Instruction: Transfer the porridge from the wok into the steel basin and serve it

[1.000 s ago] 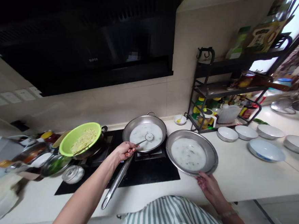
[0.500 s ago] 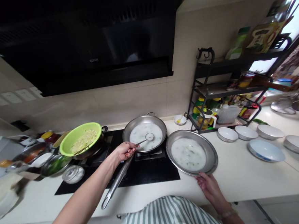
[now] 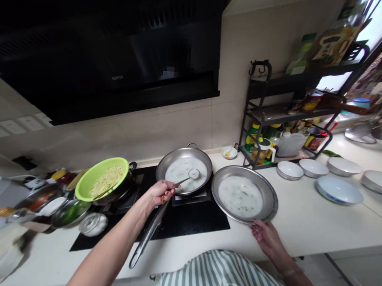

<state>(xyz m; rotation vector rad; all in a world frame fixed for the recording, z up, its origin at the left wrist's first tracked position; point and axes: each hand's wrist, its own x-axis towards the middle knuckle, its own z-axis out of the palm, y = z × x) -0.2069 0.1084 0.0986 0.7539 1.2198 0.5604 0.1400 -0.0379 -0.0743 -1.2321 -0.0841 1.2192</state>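
My left hand (image 3: 161, 193) is closed around the handle of a ladle (image 3: 193, 174), whose small round bowl is over the milky white soup (image 3: 182, 166) in a long-handled steel wok (image 3: 165, 165) on the stove. Whether the bowl touches the soup is hard to tell. My right hand (image 3: 264, 235) grips the near rim of a wide steel basin (image 3: 218, 193). Inside the basin is the same kind of white liquid with green bits. The basin is beside the wok, at the right edge of the black cooktop (image 3: 201, 222).
A green basket (image 3: 85, 185) of pale shreds rests on a dark pot at left, near a glass jar (image 3: 93, 224). Several white bowls (image 3: 313, 168) and a blue-white plate (image 3: 339, 191) stand right, before a black spice rack (image 3: 261, 117). A range hood (image 3: 119, 46) overhangs the stove.
The ladle bowl has moved slightly to the right over the soup in the wok. My right hand keeps its hold on the basin rim.
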